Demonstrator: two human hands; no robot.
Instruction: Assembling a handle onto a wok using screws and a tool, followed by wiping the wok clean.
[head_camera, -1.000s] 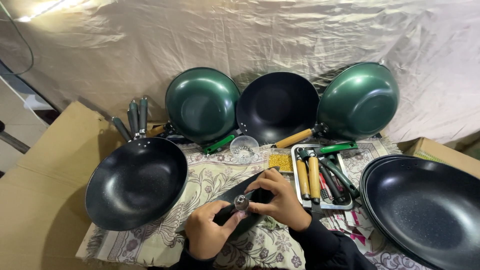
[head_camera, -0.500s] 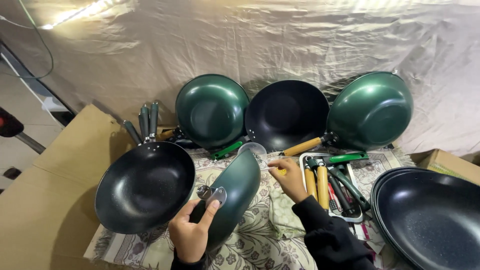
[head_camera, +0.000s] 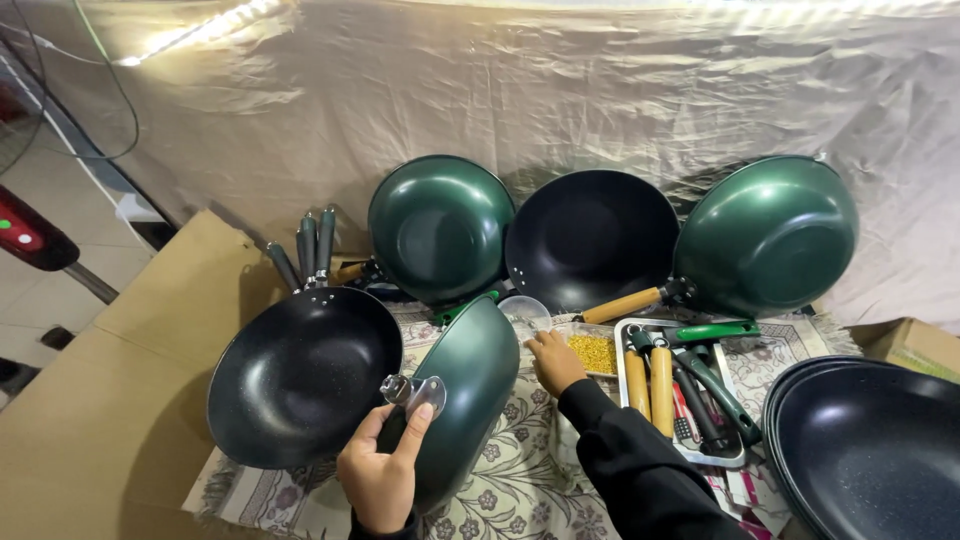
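Observation:
My left hand (head_camera: 380, 475) grips the metal handle bracket (head_camera: 412, 391) of a green wok (head_camera: 468, 390) and holds it tilted on edge above the patterned cloth (head_camera: 520, 470). My right hand (head_camera: 553, 362), in a black sleeve, reaches past the wok's rim to a small tray of yellow bits (head_camera: 594, 352), fingers resting at its edge. A clear plastic cup (head_camera: 525, 313) stands just beyond that hand.
A black wok (head_camera: 305, 375) lies at the left with several dark handles (head_camera: 310, 245) behind it. Three woks (head_camera: 590, 240) lean on the draped backdrop. A white tray (head_camera: 628, 385) holds wooden and green handles. Stacked black pans (head_camera: 870, 450) sit at the right; cardboard (head_camera: 120, 380) at the left.
My left hand has lifted the green wok onto its edge by the bracket. My right hand left the wok and reached forward to the tray of yellow bits.

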